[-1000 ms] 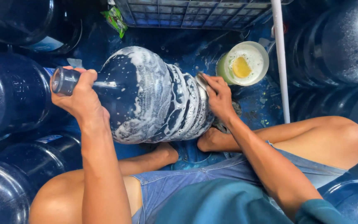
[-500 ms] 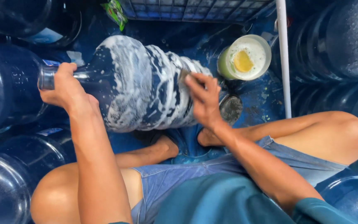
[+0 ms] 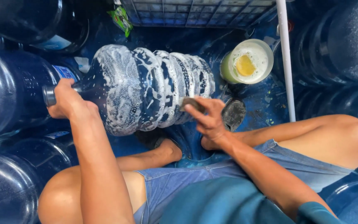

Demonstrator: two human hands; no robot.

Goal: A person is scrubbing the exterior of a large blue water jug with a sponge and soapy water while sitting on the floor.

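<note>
Left hand [image 3: 69, 103] clenches the neck of the soapy blue water jug [image 3: 146, 89], holding it sideways; right hand [image 3: 208, 118] pinches a scrub pad [image 3: 192, 102] against its ribbed side.

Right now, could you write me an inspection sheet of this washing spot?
Surface: wet blue floor.
Job's things: big blue water jug lying sideways, coated in suds; dark scrub pad pressed on it.
Clutter: soapy bowl with a yellow piece inside, green packet.
Hands: left hand grips the jug's neck; right hand holds the pad.
Cables: nothing seen.
Surroundings: more blue jugs on both sides, crate, white pipe.
</note>
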